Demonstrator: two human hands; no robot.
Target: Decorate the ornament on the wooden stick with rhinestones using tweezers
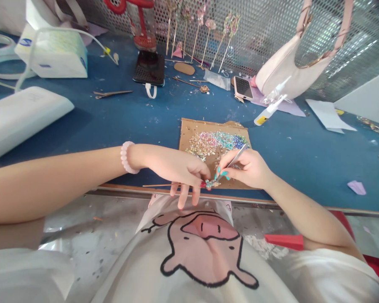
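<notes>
Ornament (212, 183), sequin-crusted, on a thin stick (158, 185), pinched by left hand (177, 168) at table edge (120, 190); tweezers (233, 162) gripped in right hand (249, 168). Sequin-setting judged underway; steady placement required next. Sequin-strewn cardboard (189, 128) just behind.

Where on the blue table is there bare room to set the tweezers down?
Bare blue lies right of the cardboard sheet, toward the purple scrap, and left of it, before the white case. The back by the phone, bag and sticks is crowded.
</notes>
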